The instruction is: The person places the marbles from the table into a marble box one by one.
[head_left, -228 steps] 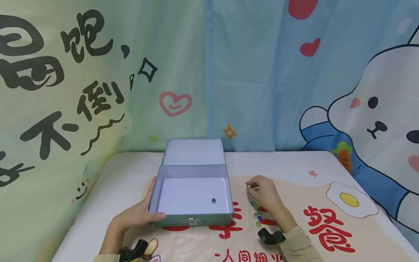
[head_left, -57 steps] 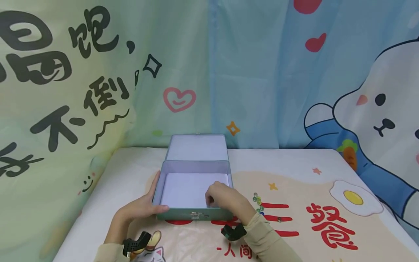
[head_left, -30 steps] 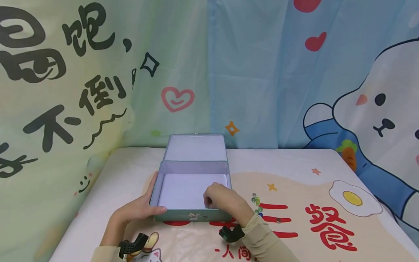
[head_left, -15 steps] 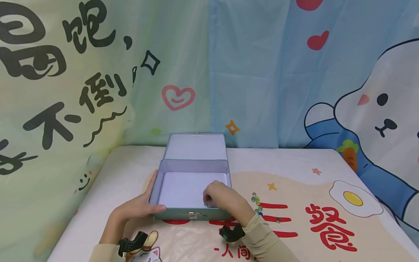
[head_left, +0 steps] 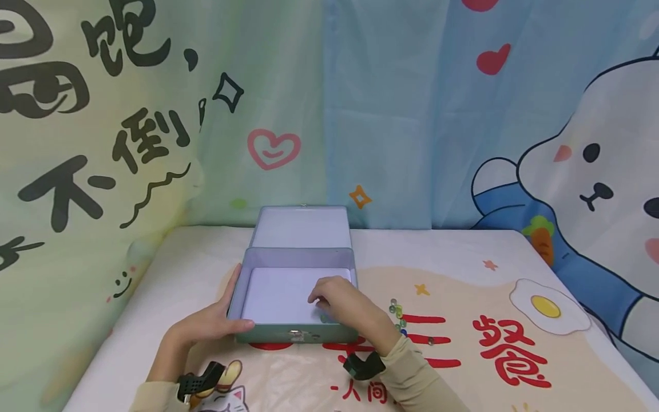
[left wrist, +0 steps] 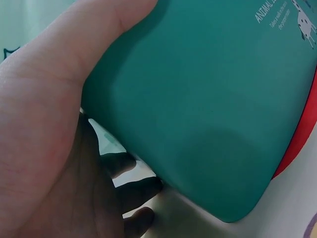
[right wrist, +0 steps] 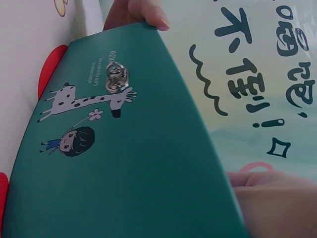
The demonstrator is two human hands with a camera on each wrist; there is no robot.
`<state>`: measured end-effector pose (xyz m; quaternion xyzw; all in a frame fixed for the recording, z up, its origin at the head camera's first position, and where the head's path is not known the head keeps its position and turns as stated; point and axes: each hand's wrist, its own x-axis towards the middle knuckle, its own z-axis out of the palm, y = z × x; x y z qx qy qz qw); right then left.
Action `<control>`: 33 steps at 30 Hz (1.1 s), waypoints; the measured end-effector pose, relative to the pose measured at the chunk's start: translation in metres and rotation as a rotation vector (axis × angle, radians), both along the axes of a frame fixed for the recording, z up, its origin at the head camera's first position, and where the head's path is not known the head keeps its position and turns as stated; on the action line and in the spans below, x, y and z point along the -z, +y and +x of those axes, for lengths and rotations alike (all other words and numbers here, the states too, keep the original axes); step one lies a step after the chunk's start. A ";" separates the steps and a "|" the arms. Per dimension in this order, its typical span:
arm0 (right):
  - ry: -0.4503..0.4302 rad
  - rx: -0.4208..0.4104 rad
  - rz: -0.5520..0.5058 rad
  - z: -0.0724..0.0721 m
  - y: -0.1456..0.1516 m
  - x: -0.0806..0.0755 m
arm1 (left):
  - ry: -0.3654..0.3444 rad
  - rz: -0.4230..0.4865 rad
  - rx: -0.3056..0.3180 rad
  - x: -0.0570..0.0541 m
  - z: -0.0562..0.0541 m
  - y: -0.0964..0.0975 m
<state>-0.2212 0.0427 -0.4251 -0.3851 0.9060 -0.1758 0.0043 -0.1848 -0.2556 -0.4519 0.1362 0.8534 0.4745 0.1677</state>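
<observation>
As seen in the head view, at left of the frame: curtain (head_left: 381,86) with black lettering (head_left: 59,212). At lower left: left hand (head_left: 208,326), clamped on left end of box (head_left: 273,333), thumb over front corner, fingers along side wall. At lower centre, on printed cloth (head_left: 288,372): same box, green outside, pale inside, with clasp (head_left: 296,335) in front and lid (head_left: 302,227) swung back behind. Over right part of box: right hand (head_left: 342,297), apart from left, fingers bent; impossible to tell whether holding anything. Farther right: loose cluster of green and blue marbles (head_left: 399,309), then lone marble (head_left: 431,341) on red print. At lower right: printed egg (head_left: 546,307). At right edge: printed bear (head_left: 618,120).
</observation>
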 end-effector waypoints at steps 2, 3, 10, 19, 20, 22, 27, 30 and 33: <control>0.003 0.008 -0.020 0.001 0.000 -0.002 | -0.005 -0.002 -0.004 -0.001 0.001 -0.001; 0.006 0.008 -0.028 0.002 0.000 -0.004 | -0.009 -0.005 -0.007 -0.001 0.001 -0.001; 0.029 0.023 -0.082 0.002 0.012 -0.026 | -0.008 -0.016 -0.005 -0.003 0.000 -0.001; 0.083 0.094 -0.191 0.002 0.044 -0.052 | -0.026 -0.030 -0.018 0.003 -0.001 0.001; 0.075 0.109 -0.193 0.003 0.048 -0.053 | -0.027 -0.034 -0.022 0.003 0.000 0.001; 0.062 0.139 -0.196 0.004 0.055 -0.055 | -0.029 -0.037 -0.027 0.004 0.001 0.001; 0.062 0.209 -0.211 0.009 0.077 -0.050 | -0.018 -0.043 -0.020 0.003 0.001 0.001; 0.101 0.237 -0.233 0.014 0.093 -0.044 | -0.012 -0.049 -0.014 0.001 0.000 0.001; 0.158 0.254 -0.268 0.019 0.108 -0.037 | -0.011 -0.060 -0.008 -0.001 -0.001 0.001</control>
